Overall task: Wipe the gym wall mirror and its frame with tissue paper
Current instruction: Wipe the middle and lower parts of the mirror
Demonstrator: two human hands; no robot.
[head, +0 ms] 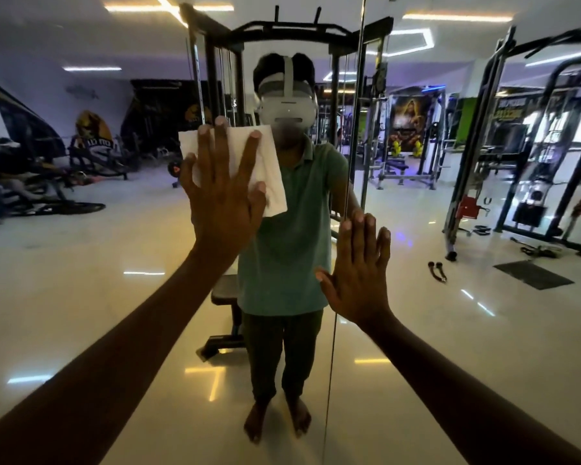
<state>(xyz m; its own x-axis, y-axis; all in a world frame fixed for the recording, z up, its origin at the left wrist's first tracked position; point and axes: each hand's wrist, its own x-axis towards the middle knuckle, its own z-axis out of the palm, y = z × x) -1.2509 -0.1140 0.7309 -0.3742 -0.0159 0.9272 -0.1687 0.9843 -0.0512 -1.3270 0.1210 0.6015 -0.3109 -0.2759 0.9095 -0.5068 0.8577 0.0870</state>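
Pressing tissue (245, 162) on mirror (81, 280), wall lettering unreadable

Two flat hands on the gym mirror

The left hand (223, 193), fingers straight and spread, presses a white tissue paper (272, 169) against the mirror (81, 280) at 11 o'clock of centre; the right hand (359, 273) lies flat on the glass at 4 o'clock, beside a vertical seam (332, 347).

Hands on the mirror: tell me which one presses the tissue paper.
The left hand, higher up, presses the tissue paper flat; the right hand touches bare glass.
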